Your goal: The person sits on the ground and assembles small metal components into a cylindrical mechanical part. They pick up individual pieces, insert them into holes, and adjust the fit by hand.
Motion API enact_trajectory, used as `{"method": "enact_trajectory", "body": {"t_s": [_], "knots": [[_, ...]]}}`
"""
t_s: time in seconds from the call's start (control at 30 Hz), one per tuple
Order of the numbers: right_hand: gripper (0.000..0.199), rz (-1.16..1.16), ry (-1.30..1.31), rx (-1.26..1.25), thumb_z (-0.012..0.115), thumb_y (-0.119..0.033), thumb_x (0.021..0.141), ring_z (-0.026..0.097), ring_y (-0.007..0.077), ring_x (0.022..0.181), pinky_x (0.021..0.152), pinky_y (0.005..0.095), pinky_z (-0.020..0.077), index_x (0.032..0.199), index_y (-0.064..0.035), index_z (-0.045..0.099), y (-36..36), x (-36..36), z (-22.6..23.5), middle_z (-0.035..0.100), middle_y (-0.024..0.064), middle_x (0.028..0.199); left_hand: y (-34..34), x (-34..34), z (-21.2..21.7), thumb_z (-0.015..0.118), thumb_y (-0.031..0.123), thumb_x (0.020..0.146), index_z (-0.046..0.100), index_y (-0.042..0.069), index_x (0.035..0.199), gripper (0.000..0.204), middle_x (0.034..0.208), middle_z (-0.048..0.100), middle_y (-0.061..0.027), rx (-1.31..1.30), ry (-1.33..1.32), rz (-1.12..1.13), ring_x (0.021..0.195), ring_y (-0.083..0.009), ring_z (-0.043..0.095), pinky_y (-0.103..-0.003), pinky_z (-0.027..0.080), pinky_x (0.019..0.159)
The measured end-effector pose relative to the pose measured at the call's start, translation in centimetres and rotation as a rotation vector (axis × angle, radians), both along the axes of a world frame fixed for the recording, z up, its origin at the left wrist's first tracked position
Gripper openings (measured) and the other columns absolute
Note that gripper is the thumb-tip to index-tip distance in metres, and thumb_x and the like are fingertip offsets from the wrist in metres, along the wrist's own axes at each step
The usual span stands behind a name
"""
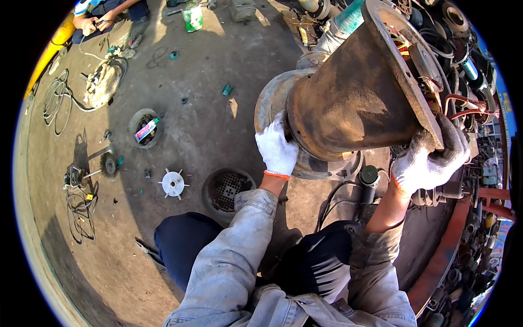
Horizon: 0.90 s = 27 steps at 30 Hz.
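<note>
A large rusty, cone-shaped metal housing leans tilted in front of me, its wide flanged end up and to the right. Beneath its narrow end sits a round grey metal part. My left hand, in a white glove with an orange cuff, is closed at the narrow rim, its fingertips partly hidden. With my right hand, in a blackened white glove, I grip the lower corner of the flange. Red wires and other parts show behind the flange.
A white fan wheel and a round grated pan lie left of my hands. Farther off are a bowl holding a tube, a wire brush wheel and coiled cables. A co-worker's hands show far left. Parts crowd the right.
</note>
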State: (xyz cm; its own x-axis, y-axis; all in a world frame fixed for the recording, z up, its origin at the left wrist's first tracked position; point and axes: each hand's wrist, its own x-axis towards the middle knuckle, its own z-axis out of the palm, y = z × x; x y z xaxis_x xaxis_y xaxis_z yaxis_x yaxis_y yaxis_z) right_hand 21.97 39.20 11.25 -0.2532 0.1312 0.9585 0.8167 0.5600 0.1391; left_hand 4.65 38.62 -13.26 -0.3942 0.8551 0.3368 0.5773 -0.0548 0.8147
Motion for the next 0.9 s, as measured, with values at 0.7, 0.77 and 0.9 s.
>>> {"method": "enact_trajectory", "body": {"t_s": [0.7,0.77,0.9], "knots": [[0.042,-0.049,0.002,-0.063,0.086,-0.032,0.087,0.061,0.0279,0.110,0.102,0.0405,0.0475,0.113,-0.0013,0.074,-1.0,-0.6,0.4,0.065,0.0103,0.110,-0.5,-1.1,-0.6,0.074,0.011,0.079,0.055,-0.001,0.146,0.071,0.100,0.073,-0.0203,-0.049,0.053,-0.101,0.090,-0.0372,0.069,-0.047,0.046,0.088],[0.046,-0.026,0.007,-0.032,0.088,-0.036,0.083,0.062,0.0267,0.107,0.097,0.0381,0.0489,0.111,-0.0025,0.075,-0.4,-0.5,0.4,0.064,0.0098,0.108,0.0,-1.2,-0.6,0.073,0.010,0.079,0.055,-0.002,0.145,0.069,0.103,0.074,-0.0212,-0.036,0.035,-0.076,0.095,-0.0375,0.071,-0.047,0.046,0.089],[0.046,-0.011,-0.015,-0.031,0.092,-0.031,0.080,0.063,0.0265,0.107,0.097,0.0386,0.0501,0.112,-0.0029,0.076,-0.5,-0.4,0.9,0.067,0.0106,0.110,-0.2,-0.3,1.1,0.072,0.004,0.079,0.060,0.001,0.141,0.063,0.108,0.076,-0.0213,0.026,-0.110,-0.057,0.102,-0.0351,0.073,-0.045,0.047,0.094]]}}
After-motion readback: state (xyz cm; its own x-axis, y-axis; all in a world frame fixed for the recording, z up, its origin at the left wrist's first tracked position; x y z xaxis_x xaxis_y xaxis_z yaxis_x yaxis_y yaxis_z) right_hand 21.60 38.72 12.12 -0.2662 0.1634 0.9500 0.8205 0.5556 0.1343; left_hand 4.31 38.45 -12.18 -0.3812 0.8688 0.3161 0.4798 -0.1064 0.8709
